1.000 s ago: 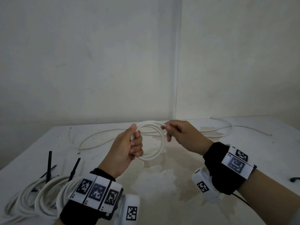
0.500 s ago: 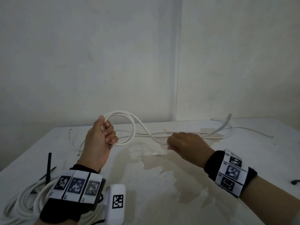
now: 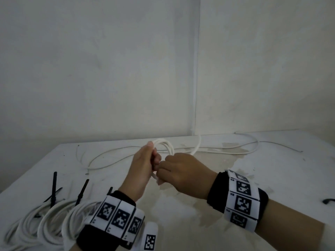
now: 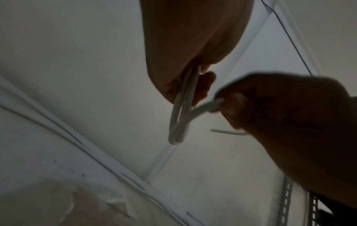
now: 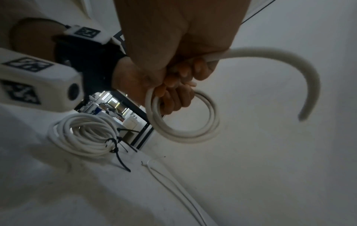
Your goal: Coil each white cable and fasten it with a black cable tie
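Note:
I hold a small coil of white cable (image 3: 164, 143) above the middle of the table. My left hand (image 3: 145, 163) grips the coil's loops in its curled fingers. My right hand (image 3: 178, 171) touches the left one and pinches the running strand (image 4: 209, 106) against the coil. The free tail (image 3: 198, 146) curves up behind my right hand, and in the right wrist view the tail (image 5: 289, 61) arcs away from the coil (image 5: 183, 131). Several coiled white cables (image 3: 45, 221) with black cable ties (image 3: 54, 187) lie at the near left.
A thin loose white cable (image 3: 108, 156) snakes across the far side of the white table (image 3: 272, 178), along the wall. A small black object (image 3: 328, 201) lies at the right edge. The tabletop has a stained, peeling patch (image 3: 181, 214) under my hands.
My hands, apart half a second ago, have come together. The right hand has brought the strand to the coil, and the long tail has lifted off the table.

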Demonstrator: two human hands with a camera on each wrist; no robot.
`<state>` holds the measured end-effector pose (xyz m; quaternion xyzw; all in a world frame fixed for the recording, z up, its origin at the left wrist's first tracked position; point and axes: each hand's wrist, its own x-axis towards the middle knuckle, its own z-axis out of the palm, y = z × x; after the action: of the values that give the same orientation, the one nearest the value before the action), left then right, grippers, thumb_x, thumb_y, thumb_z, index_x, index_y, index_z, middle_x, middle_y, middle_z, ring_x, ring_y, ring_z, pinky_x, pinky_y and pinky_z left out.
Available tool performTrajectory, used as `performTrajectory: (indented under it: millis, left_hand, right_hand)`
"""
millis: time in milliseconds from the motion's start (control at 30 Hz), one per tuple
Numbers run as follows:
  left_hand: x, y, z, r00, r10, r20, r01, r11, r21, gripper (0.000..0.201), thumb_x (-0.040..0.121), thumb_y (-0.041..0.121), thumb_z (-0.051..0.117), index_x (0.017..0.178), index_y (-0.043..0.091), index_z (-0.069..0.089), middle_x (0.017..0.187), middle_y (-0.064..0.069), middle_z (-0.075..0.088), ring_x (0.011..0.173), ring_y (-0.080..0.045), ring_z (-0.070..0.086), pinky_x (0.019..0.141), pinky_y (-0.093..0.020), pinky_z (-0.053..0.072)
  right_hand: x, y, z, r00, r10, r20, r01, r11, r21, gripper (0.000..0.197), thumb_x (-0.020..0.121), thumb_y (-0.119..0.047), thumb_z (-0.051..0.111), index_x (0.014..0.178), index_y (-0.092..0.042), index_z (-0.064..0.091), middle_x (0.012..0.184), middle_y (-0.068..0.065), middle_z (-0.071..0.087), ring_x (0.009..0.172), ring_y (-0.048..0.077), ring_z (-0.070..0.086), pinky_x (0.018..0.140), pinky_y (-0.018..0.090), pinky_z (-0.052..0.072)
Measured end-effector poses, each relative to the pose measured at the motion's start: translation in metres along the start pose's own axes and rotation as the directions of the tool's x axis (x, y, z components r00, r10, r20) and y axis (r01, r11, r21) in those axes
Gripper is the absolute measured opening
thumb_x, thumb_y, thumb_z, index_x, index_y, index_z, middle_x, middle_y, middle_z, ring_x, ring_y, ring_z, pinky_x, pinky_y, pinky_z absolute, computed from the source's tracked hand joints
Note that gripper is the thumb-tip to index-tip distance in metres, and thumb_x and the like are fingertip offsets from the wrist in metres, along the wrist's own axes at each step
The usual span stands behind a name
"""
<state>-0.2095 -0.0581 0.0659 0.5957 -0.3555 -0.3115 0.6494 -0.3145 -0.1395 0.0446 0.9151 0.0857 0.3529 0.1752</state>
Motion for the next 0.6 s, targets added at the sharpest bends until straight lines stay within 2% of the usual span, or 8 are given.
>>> performTrajectory:
  millis: [133, 233, 267, 300, 367, 433, 500, 600]
  left_hand:
    - [-0.004, 0.001, 0.004, 0.997, 0.034, 0.074, -0.043, 0.991, 0.129, 0.036, 0.099, 0.023, 0.031, 0.067, 0.010, 0.042, 0.055, 0.001, 0.042, 0.040, -0.005, 0.038, 0.041, -0.016, 0.035]
    - [-0.006, 0.001, 0.007, 0.986, 0.059, 0.157, -0.085, 0.982, 0.167, 0.030, 0.099, 0.018, 0.030, 0.078, 0.009, 0.050, 0.070, -0.005, 0.050, 0.062, -0.007, 0.051, 0.060, -0.022, 0.044]
    - [-0.007, 0.000, 0.008, 0.982, 0.062, 0.176, -0.095, 0.977, 0.190, 0.029, 0.099, 0.015, 0.031, 0.080, 0.009, 0.051, 0.070, -0.003, 0.052, 0.064, -0.006, 0.052, 0.061, -0.020, 0.045]
    - [-0.008, 0.000, 0.009, 0.979, 0.062, 0.195, -0.106, 0.970, 0.220, 0.030, 0.100, 0.012, 0.030, 0.077, 0.009, 0.051, 0.063, 0.001, 0.053, 0.056, -0.005, 0.051, 0.055, -0.017, 0.043]
    - [-0.012, 0.001, 0.009, 0.973, -0.002, 0.231, -0.053, 0.971, 0.231, 0.037, 0.100, 0.018, 0.030, 0.068, 0.011, 0.046, 0.051, 0.003, 0.047, 0.039, -0.008, 0.039, 0.042, -0.018, 0.034]
    - [-0.014, 0.003, 0.009, 0.960, -0.083, 0.268, 0.032, 0.981, 0.191, 0.037, 0.100, 0.027, 0.030, 0.067, 0.013, 0.043, 0.049, 0.002, 0.043, 0.035, -0.009, 0.030, 0.040, -0.020, 0.027]
    - [-0.016, 0.005, 0.008, 0.950, -0.146, 0.276, 0.112, 0.984, 0.136, 0.038, 0.099, 0.028, 0.030, 0.067, 0.013, 0.041, 0.046, 0.003, 0.037, 0.033, -0.009, 0.025, 0.037, -0.020, 0.023]
    - [-0.018, 0.005, 0.010, 0.948, -0.164, 0.271, 0.157, 0.986, 0.048, 0.044, 0.099, 0.033, 0.028, 0.064, 0.012, 0.042, 0.043, 0.005, 0.030, 0.032, -0.007, 0.022, 0.035, -0.018, 0.021]
  right_hand:
    - [0.005, 0.000, -0.005, 0.994, 0.063, -0.086, -0.052, 0.990, 0.129, 0.017, 0.079, -0.022, 0.059, 0.068, -0.010, 0.054, 0.060, 0.004, 0.058, 0.054, 0.019, 0.052, 0.045, 0.023, 0.036]
    - [0.006, 0.003, -0.012, 0.981, 0.130, -0.143, -0.099, 0.974, 0.205, 0.025, 0.077, -0.029, 0.058, 0.075, -0.015, 0.037, 0.059, 0.005, 0.054, 0.058, 0.013, 0.039, 0.050, 0.022, 0.027]
    - [0.007, 0.004, -0.015, 0.977, 0.146, -0.152, -0.110, 0.969, 0.223, 0.027, 0.077, -0.030, 0.057, 0.076, -0.015, 0.034, 0.059, 0.006, 0.053, 0.060, 0.013, 0.034, 0.052, 0.023, 0.025]
    - [0.007, 0.007, -0.017, 0.972, 0.175, -0.157, -0.135, 0.962, 0.236, 0.027, 0.076, -0.030, 0.057, 0.076, -0.016, 0.033, 0.060, 0.006, 0.052, 0.061, 0.014, 0.032, 0.054, 0.023, 0.024]
    - [0.005, 0.017, -0.022, 0.954, 0.265, -0.142, -0.220, 0.937, 0.270, 0.027, 0.077, -0.028, 0.058, 0.075, -0.018, 0.033, 0.063, 0.006, 0.049, 0.061, 0.013, 0.032, 0.055, 0.020, 0.023]
    - [0.001, 0.030, -0.028, 0.926, 0.361, -0.108, -0.311, 0.894, 0.324, 0.025, 0.080, -0.024, 0.058, 0.075, -0.019, 0.034, 0.065, 0.002, 0.045, 0.061, 0.010, 0.028, 0.056, 0.016, 0.024]
    - [-0.004, 0.042, -0.033, 0.878, 0.473, -0.077, -0.405, 0.818, 0.409, 0.020, 0.081, -0.026, 0.057, 0.075, -0.016, 0.041, 0.067, -0.003, 0.041, 0.061, 0.008, 0.028, 0.056, 0.014, 0.027]
    - [-0.011, 0.050, -0.032, 0.807, 0.588, -0.053, -0.492, 0.719, 0.490, 0.027, 0.085, -0.027, 0.054, 0.076, -0.002, 0.057, 0.067, 0.007, 0.056, 0.062, 0.015, 0.042, 0.058, 0.013, 0.034]
